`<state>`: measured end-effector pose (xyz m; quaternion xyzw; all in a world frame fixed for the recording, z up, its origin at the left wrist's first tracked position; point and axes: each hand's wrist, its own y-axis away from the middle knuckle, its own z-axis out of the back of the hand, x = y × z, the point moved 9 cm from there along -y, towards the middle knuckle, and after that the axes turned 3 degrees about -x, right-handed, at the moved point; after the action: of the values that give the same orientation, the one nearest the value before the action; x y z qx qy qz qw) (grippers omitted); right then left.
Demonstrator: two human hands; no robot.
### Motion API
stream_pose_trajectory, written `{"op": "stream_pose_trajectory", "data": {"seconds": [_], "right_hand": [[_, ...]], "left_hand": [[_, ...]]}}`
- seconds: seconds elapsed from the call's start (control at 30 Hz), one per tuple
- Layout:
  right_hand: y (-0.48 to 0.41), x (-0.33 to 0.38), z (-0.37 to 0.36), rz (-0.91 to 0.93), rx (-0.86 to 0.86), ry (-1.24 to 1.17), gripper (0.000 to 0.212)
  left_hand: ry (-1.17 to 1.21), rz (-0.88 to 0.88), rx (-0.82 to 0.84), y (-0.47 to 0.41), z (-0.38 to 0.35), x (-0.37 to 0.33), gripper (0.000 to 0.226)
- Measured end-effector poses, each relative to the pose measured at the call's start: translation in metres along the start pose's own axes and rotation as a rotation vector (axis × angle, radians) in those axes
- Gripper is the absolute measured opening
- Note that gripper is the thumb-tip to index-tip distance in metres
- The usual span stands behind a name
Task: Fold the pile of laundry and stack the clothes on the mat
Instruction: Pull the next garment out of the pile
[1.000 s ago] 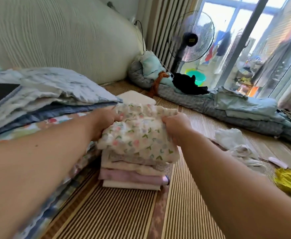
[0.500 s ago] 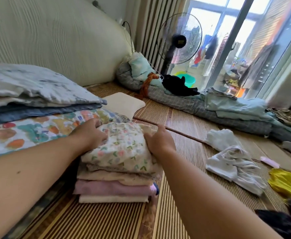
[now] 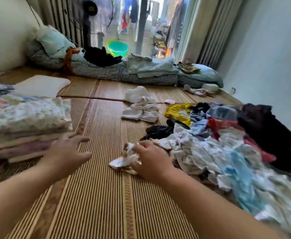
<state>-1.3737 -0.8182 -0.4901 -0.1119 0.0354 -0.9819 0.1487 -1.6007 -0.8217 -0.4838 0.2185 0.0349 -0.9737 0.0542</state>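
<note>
A stack of folded clothes [image 3: 32,128] with a floral garment on top sits at the left on the striped bamboo mat [image 3: 100,195]. My left hand [image 3: 67,152] hovers just right of the stack, fingers spread, holding nothing. My right hand [image 3: 149,159] is closed on a small crumpled white garment [image 3: 124,161] at the near left edge of the unfolded laundry pile [image 3: 227,149], which spreads across the right side in white, blue, red, yellow and black.
A loose heap of white clothes [image 3: 141,107] lies mid-mat. Folded bedding [image 3: 0,99] and a cream pillow [image 3: 41,85] are at the left. A rolled quilt with clothes [image 3: 124,73] lines the far edge, with a fan [image 3: 89,11] and green basin [image 3: 118,48] behind.
Both hands have left the floral garment on top of the stack. The view swung right to the laundry pile, and my right hand has taken hold of a small white garment.
</note>
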Motion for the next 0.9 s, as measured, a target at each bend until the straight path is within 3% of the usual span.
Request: {"op": "stream_pose_trajectory", "data": {"seconds": [0.27, 0.5, 0.6, 0.73, 0.83, 0.9], "right_hand": [[0.159, -0.196, 0.037, -0.441, -0.22, -0.063, 0.056], [0.193, -0.268, 0.016, -0.574, -0.242, -0.156, 0.065], [0.186, -0.277, 0.008, -0.599, -0.205, -0.13, 0.068], [0.178, -0.28, -0.001, -0.603, -0.159, -0.089, 0.059], [0.175, -0.279, -0.001, -0.616, -0.16, -0.094, 0.057], [0.173, -0.28, -0.001, -0.624, -0.156, -0.105, 0.056]], "left_hand": [[0.117, -0.275, 0.258, 0.099, -0.15, -0.185, 0.058], [0.119, -0.429, 0.223, 0.094, -0.188, -0.297, 0.074], [0.046, -0.396, 0.14, 0.067, -0.193, -0.318, 0.081], [0.039, -0.168, 0.079, 0.011, -0.193, -0.317, 0.083], [0.072, -0.017, 0.058, -0.028, -0.188, -0.308, 0.067], [-0.014, -0.024, 0.041, -0.045, -0.183, -0.307, 0.042]]}}
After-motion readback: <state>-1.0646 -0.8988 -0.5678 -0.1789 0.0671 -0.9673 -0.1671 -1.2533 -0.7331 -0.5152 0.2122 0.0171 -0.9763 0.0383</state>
